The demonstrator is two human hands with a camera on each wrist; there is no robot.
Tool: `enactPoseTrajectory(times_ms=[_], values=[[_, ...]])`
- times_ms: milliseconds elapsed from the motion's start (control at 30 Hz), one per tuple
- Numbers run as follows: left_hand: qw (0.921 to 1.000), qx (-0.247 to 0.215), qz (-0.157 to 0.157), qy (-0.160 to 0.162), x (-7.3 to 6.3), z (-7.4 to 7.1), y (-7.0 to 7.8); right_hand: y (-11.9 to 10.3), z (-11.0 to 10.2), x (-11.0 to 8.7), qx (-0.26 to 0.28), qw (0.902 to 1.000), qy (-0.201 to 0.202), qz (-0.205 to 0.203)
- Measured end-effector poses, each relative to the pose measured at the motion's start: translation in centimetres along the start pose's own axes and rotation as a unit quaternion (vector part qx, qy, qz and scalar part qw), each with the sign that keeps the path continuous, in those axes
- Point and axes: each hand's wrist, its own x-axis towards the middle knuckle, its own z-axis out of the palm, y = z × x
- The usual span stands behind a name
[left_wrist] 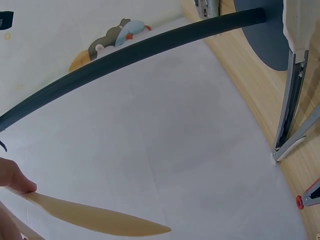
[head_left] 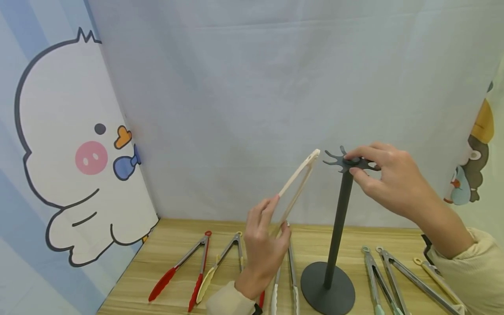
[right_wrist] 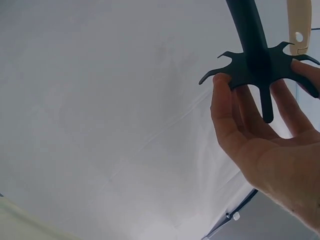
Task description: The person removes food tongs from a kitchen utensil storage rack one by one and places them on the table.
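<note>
Cream-coloured tongs (head_left: 299, 179) are gripped in my left hand (head_left: 264, 240), hinge end raised up and to the right. One of their flat blades (left_wrist: 100, 217) points away from the hand in the left wrist view. The hinge end is just left of a dark utensil stand (head_left: 339, 232), whose top is a ring of curved hooks (head_left: 334, 161). My right hand (head_left: 397, 179) holds that hook top at its rim, thumb and fingers spread around it. From below, the right wrist view shows the hooks (right_wrist: 267, 107) between its fingertips.
Red tongs (head_left: 202, 253) and yellow-tipped tongs (head_left: 220, 262) lie left on the wooden table (head_left: 173, 232). White-tipped tongs (head_left: 292, 271) lie beside the stand's round base (head_left: 315, 284). To the right are green-tipped tongs (head_left: 372, 271), other steel tongs (head_left: 413, 278) and yellow tongs (head_left: 439, 280).
</note>
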Motion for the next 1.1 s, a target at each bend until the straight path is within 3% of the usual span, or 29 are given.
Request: enactPoseTrajectory(times_ms=[567, 933, 1100], values=[[0.9961, -0.038, -0.068, -0.042, 0.4, -3.1, -1.0, 0.5, -0.3, 0.0, 0.006, 0.9999, -0.006, -0.011], [0.9961, -0.034, -0.066, -0.048, 0.9, -5.4, -2.4, 0.4, -0.4, 0.1, 0.009, 0.9997, -0.001, -0.022], [0.9942, -0.036, -0.080, -0.061, 0.9, -5.9, -2.9, 0.6, -0.4, 0.1, 0.009, 0.9997, -0.004, -0.021]])
